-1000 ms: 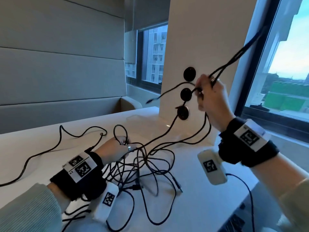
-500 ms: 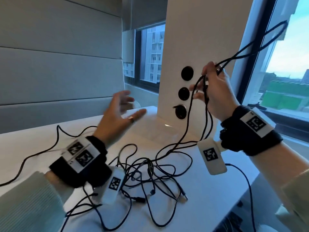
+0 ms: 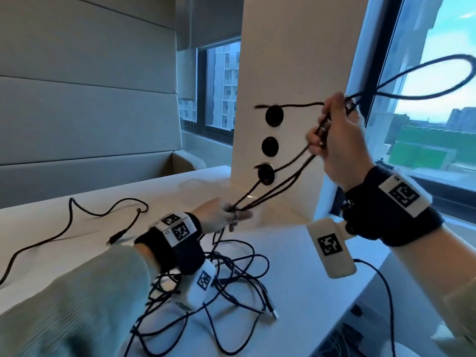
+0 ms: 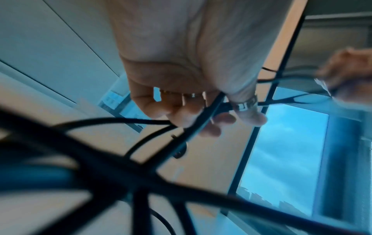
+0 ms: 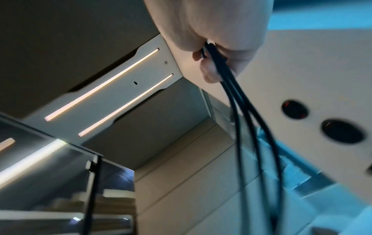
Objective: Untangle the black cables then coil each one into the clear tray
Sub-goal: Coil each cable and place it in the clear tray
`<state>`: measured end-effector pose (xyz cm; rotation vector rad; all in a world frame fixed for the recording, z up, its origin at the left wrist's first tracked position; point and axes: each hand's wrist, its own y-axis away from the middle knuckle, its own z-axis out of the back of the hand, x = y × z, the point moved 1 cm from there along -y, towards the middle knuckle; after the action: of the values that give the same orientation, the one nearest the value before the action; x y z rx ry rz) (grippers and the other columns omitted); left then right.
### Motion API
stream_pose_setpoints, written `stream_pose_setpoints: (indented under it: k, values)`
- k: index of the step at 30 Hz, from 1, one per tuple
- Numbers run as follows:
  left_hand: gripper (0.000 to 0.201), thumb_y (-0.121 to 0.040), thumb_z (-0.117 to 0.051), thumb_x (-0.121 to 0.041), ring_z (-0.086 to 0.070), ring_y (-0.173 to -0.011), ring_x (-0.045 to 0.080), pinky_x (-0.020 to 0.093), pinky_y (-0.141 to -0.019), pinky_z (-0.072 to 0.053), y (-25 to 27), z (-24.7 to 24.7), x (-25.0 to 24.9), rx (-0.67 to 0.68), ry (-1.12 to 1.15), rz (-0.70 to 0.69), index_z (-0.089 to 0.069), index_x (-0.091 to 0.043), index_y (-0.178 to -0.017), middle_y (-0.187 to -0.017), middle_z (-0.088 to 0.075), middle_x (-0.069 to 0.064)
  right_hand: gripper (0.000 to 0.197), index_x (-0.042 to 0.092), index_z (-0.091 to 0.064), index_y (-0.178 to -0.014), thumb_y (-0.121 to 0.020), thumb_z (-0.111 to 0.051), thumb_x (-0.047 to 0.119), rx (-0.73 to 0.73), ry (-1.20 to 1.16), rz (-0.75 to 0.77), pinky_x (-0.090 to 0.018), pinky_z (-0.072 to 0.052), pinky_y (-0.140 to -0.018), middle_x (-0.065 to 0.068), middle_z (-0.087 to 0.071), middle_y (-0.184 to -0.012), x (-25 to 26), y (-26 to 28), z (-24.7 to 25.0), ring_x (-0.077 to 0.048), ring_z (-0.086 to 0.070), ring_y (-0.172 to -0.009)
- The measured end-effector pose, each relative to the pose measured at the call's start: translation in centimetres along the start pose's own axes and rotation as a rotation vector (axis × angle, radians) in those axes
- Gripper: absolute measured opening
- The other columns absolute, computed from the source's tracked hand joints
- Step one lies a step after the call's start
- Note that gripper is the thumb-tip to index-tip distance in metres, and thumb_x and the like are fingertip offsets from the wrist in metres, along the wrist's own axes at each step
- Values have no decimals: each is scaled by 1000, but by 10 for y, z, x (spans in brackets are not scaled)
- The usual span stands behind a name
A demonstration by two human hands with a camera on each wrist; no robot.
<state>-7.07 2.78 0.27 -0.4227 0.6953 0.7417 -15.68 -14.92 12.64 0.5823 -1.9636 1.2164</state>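
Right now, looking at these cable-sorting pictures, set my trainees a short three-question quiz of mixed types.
1. True or false: the right hand is raised above the table, gripping several black cable strands.
2. Multiple choice: the left hand is (A) flat on the table, (B) gripping the strands lower down, (C) out of view.
3. Fill in: the tangled pile lies on the ____.

Key: 1 true; 2 B; 3 table.
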Motion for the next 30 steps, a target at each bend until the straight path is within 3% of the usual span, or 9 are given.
stream_pose_setpoints:
  k: [7,10,13,16,20,22,25,27,30]
  values:
    - [22,-83,-66,-27,-39,-37,9,15,-37,-36,-2,48,-16,-266,481,54,-59,-8,-77,-56,-50,3,24,17,-52,-76,-98,-45,25,182,677,51,-27,-31,-45,-7,-40,-62,-56,12,36,-20,-40,-50]
    - [19,-85,-64,-18,-47,-37,10,17,-39,-45,6,59,-26,-233,609,46,-55,-11,-70,-53,-55,1,16,19,-63,-103,-93,-53,27,363,703,-25,-16,-38,-47,0,-59,-79,-62,28,21,-8,-52,-52]
    - [10,-88,-59,-10,-55,-41,12,20,-45,-51,11,61,-35,-200,694,10,-56,-9,-78,-55,-60,0,48,29,-43,-129,-85,-63,27,601,608,-161,-13,-38,-48,4,-60,-92,-68,46,-6,0,-48,-53]
    - [9,-91,-55,-7,-57,-43,12,21,-46,-50,13,59,-42,-208,734,-35,-59,-8,-83,-59,-61,0,48,29,-40,-123,-83,-67,26,720,525,-298,-22,-31,-49,-2,-55,-80,-78,58,-30,-15,-41,-60]
    - [5,-91,-54,-6,-60,-46,11,22,-50,-54,21,57,-36,-230,751,-44,-57,-5,-87,-62,-64,2,27,12,-56,-109,-88,-63,28,739,513,-415,-18,-29,-40,-22,-67,-90,-90,57,-41,-11,-40,-45]
    - [2,-89,-57,-7,-55,-43,8,24,-53,-56,23,56,-32,-223,739,-23,-59,-7,-88,-66,-64,2,27,2,-58,-103,-91,-58,26,777,563,-404,-18,-26,-37,-25,-59,-72,-95,57,-44,-9,-34,-39]
    - [6,-87,-62,-17,-49,-54,5,22,-53,-53,25,56,-24,-367,554,4,-64,-18,-93,-78,-65,-6,17,3,-54,-93,-96,-49,18,743,575,-369,-17,-26,-35,-5,-61,-67,-92,58,-49,-9,-34,-36]
    - [36,-77,-70,-42,-57,-81,7,23,-64,-47,29,57,-19,-436,399,-11,-59,-23,-106,-101,-63,-6,16,9,-48,-84,-98,-44,17,667,509,-334,-17,-27,-35,-1,-57,-64,-87,53,-51,-11,-36,-41]
    - [74,-47,-72,-71,-54,-97,-1,25,-79,-41,44,46,-15,-153,469,34,-50,-36,-108,-111,-59,-12,24,11,-47,-78,-100,-39,16,605,376,-300,-16,-28,-38,1,-51,-60,-78,47,-56,-11,-35,-45]
